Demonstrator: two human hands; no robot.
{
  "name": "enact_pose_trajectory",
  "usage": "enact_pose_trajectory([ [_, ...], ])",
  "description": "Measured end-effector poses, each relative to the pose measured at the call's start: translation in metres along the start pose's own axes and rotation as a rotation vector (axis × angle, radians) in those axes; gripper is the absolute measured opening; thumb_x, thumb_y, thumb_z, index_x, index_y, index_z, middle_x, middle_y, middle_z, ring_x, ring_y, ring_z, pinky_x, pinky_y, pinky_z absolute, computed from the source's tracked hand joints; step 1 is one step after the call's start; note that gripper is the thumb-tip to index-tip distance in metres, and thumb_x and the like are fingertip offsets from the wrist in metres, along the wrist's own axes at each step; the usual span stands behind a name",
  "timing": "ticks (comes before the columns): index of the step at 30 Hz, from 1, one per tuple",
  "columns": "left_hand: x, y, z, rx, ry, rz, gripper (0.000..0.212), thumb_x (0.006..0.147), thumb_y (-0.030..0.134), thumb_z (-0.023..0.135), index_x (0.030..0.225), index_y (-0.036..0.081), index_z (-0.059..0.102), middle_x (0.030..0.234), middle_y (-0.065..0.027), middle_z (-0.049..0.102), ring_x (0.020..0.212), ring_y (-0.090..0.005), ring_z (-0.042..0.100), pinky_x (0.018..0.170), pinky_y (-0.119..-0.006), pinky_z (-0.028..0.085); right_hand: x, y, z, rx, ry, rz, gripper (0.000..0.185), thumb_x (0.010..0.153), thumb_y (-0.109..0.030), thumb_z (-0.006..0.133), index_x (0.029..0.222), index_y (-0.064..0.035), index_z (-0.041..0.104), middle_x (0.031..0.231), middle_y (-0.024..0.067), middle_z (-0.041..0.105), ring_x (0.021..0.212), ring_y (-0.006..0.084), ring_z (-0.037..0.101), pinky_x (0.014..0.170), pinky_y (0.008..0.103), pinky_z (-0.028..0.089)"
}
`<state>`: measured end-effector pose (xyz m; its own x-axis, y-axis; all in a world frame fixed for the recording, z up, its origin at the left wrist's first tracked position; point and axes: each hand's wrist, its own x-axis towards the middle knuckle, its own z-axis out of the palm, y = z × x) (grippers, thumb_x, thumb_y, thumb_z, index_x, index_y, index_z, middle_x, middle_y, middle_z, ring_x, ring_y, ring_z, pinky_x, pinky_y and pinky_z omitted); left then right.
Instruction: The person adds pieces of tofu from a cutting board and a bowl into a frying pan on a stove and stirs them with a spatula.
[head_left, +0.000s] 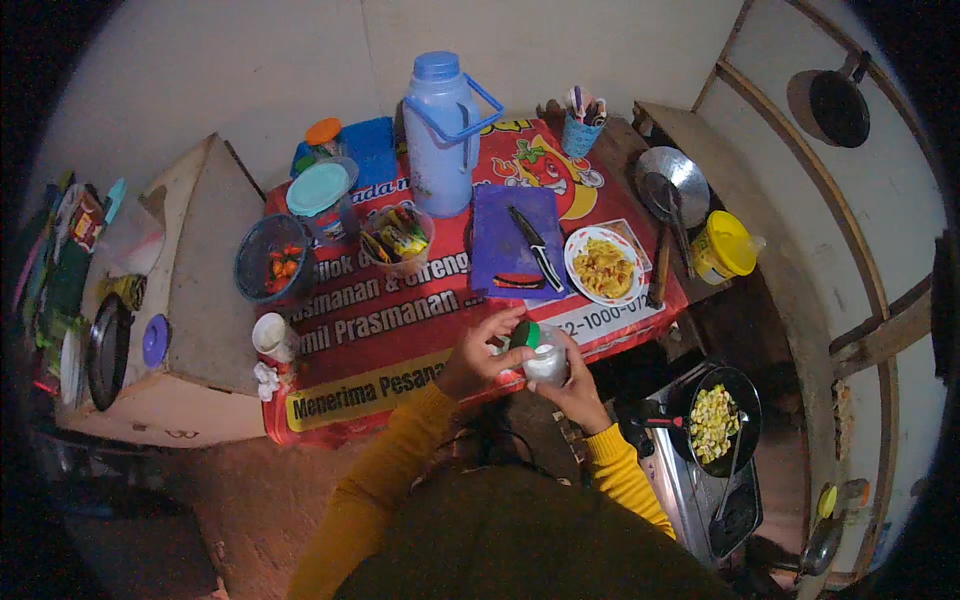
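Before me, at the front edge of a table with a red printed cover, my right hand (576, 384) holds a clear jar (547, 364) with white contents, tilted to the left. My left hand (486, 351) has its fingers around the jar's green lid (526, 334); whether the lid is loose I cannot tell. Just beyond the hands lies a purple cutting board (499, 232) with a black-bladed knife (533, 244) on it. To its right stands a patterned plate (574, 271) of yellow food (602, 268).
A frying pan (752, 405) of chopped food sits on a stove (679, 487) at lower right. A large blue jug (441, 165), a basket (238, 262) of chillies, a tub of sachets (397, 238) and a white cup (273, 336) stand on the table. A yellow bucket (721, 246) is at right.
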<state>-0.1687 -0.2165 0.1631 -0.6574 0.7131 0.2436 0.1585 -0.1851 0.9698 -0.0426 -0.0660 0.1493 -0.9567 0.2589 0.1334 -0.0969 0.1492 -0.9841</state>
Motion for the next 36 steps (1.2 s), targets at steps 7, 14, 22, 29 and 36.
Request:
enact_pose_trajectory([
  [7, -0.009, 0.026, -0.007, 0.539, -0.011, 0.397, 0.046, 0.068, 0.019, 0.072, 0.106, -0.002, 0.057, 0.1, -0.0185, 0.059, 0.085, -0.0283, 0.06, 0.074, -0.037, 0.05, 0.0, -0.027, 0.009, -0.443, -0.045, -0.233, 0.078, 0.062, -0.005, 0.072, 0.131, -0.0032, 0.036, 0.123, 0.0166, 0.048, 0.115, 0.0326, 0.043, 0.097, 0.0396, 0.033],
  [14, -0.032, 0.027, -0.004, 0.609, 0.062, 0.23, 0.05, 0.067, 0.025, 0.071, 0.105, -0.004, 0.057, 0.1, -0.022, 0.059, 0.088, -0.0331, 0.058, 0.076, -0.04, 0.048, -0.01, -0.045, 0.023, -0.696, -0.068, -0.192, 0.081, 0.059, -0.004, 0.072, 0.131, -0.002, 0.035, 0.119, 0.0174, 0.049, 0.107, 0.035, 0.046, 0.094, 0.0409, 0.035],
  [22, -0.048, 0.044, -0.015, 0.419, -0.015, 0.178, 0.053, 0.069, 0.027, 0.066, 0.11, -0.005, 0.054, 0.11, -0.0203, 0.056, 0.104, -0.0335, 0.052, 0.091, -0.04, 0.041, -0.006, -0.028, 0.029, -0.396, -0.201, -0.218, 0.075, 0.063, -0.003, 0.073, 0.129, -0.0022, 0.038, 0.119, 0.0153, 0.051, 0.112, 0.0269, 0.047, 0.094, 0.0348, 0.037],
  [29, -0.066, 0.006, -0.031, 0.811, 0.014, 0.388, 0.056, 0.073, 0.03, 0.063, 0.118, 0.002, 0.048, 0.118, -0.0205, 0.05, 0.108, -0.0341, 0.05, 0.092, -0.041, 0.04, 0.009, -0.033, 0.051, -0.32, -0.184, -0.304, 0.06, 0.068, -0.001, 0.071, 0.122, -0.0014, 0.045, 0.109, 0.0149, 0.056, 0.105, 0.0266, 0.053, 0.09, 0.0345, 0.042],
  [36, -0.078, 0.045, -0.045, 0.746, 0.07, 0.088, 0.053, 0.073, 0.031, 0.065, 0.116, 0.005, 0.048, 0.108, -0.0188, 0.051, 0.1, -0.0352, 0.052, 0.087, -0.042, 0.042, 0.023, -0.013, 0.062, -0.497, -0.256, -0.32, 0.058, 0.068, 0.0, 0.067, 0.122, -0.0061, 0.047, 0.115, 0.0132, 0.055, 0.106, 0.0298, 0.051, 0.092, 0.0356, 0.04],
])
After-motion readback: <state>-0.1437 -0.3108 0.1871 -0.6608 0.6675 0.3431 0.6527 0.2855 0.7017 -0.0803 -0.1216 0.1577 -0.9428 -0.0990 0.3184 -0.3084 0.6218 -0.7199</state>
